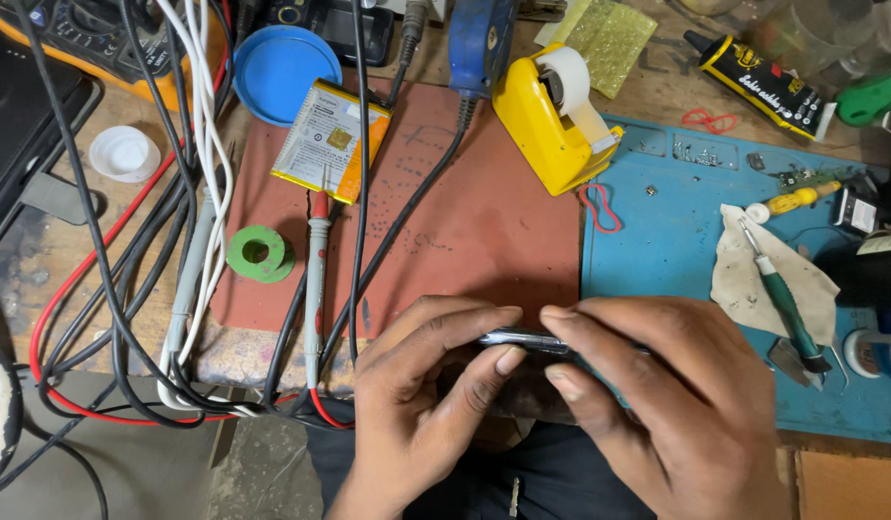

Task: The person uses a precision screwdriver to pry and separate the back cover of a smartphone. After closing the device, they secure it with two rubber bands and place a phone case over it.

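Observation:
Both my hands grip a thin dark phone (525, 339), held edge-up at the near edge of the bench. My left hand (421, 404) curls around its left end, thumb and fingers pinching the edge. My right hand (657, 395) covers its right end, fingertips pressed on the top edge. Most of the phone is hidden by my fingers. Behind my hands lies a reddish-brown work mat (464, 202), with a blue mat (676, 231) to its right.
A yellow tape dispenser (551, 116) and a flat battery (332, 141) sit at the far side of the red mat. A green roll (259, 253), probe leads and tangled cables (176, 241) crowd the left. A screwdriver (782, 299) on a cloth, glue tube (758, 82) and small parts lie right.

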